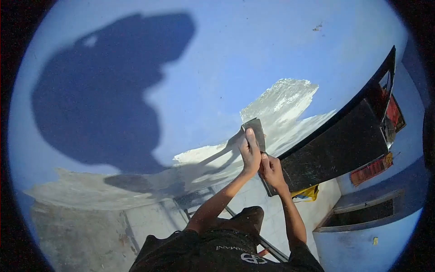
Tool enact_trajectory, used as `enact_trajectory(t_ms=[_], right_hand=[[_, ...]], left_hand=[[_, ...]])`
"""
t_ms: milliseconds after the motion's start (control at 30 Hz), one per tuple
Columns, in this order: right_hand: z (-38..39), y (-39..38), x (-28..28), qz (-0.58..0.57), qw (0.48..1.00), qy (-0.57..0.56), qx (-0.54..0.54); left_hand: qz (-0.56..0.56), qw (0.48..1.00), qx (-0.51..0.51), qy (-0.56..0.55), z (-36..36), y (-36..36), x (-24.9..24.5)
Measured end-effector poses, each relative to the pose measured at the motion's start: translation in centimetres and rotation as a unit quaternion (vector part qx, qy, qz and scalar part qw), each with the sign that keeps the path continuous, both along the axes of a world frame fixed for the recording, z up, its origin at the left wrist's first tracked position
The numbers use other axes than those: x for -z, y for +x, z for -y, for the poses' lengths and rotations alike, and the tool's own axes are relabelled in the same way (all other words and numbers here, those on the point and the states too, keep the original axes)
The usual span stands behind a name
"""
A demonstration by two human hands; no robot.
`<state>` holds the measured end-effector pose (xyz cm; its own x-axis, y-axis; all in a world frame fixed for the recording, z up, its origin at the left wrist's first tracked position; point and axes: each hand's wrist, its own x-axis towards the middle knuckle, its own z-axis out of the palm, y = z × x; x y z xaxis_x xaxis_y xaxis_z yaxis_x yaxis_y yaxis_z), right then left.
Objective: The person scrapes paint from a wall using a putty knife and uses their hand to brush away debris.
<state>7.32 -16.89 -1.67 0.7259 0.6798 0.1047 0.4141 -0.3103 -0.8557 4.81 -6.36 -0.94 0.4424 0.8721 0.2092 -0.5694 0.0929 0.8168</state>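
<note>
plainly, the head view shows a dark grey sheet (258, 131), thin, flat and straight-edged, held up in front of a whitish patch (286, 97). the left hand (250, 155) grasps it, thumb laid along its face; the right hand (273, 172) has its fingers curled tight at the lower end. the patch is chalky and ragged-edged, the wall (235, 54) matte blue, the board (335, 149) black and scuffed.

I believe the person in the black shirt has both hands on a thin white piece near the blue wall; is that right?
Not quite: the head view shows that the thin piece is dark, not white. The left hand and right hand are both on it, near the blue wall, and the shirt is black.
</note>
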Motion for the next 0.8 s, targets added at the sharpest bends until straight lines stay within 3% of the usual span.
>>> enact_trajectory(t_ms=[100,133,200,333,433,533,567,667,700,800], right_hand=[[0.2,-0.3,-0.1,0.025,1.0,-0.002,0.005],[0.5,-1.0,-1.0,0.043,0.999,-0.011,0.019],[0.6,-1.2,-2.5,0.081,0.996,0.003,0.026],[0.6,-0.7,-1.3,-0.003,0.999,-0.03,0.032],[0.0,-0.6,-1.6,0.068,0.997,0.024,-0.008],[0.7,-0.6,-1.9,0.053,0.999,0.008,0.001],[1.1,-0.2,-1.5,0.042,0.999,-0.005,0.006],[0.3,0.0,0.3,0.062,0.997,0.043,-0.007],[0.0,-0.4,-1.3,0.081,0.996,0.014,-0.019],[0.5,-1.5,-4.0,0.043,0.999,-0.001,-0.002]], left_hand=[[0.065,0.997,-0.007,-0.045,0.4,1.2,0.6],[0.01,0.987,0.043,-0.151,0.9,0.4,-0.8],[0.02,0.989,0.027,-0.147,1.1,0.4,-2.1],[0.009,0.999,0.018,-0.044,0.5,0.9,-0.2],[0.031,0.984,0.048,-0.167,0.5,0.0,-2.4],[0.01,0.979,0.064,-0.194,0.8,0.6,-2.4],[0.038,0.994,0.042,-0.096,0.8,2.2,1.0],[0.019,0.995,-0.02,-0.098,0.6,2.2,0.9],[0.041,0.98,0.037,-0.193,0.4,0.5,-2.1],[0.051,0.973,0.046,-0.219,0.8,0.8,-2.3]])
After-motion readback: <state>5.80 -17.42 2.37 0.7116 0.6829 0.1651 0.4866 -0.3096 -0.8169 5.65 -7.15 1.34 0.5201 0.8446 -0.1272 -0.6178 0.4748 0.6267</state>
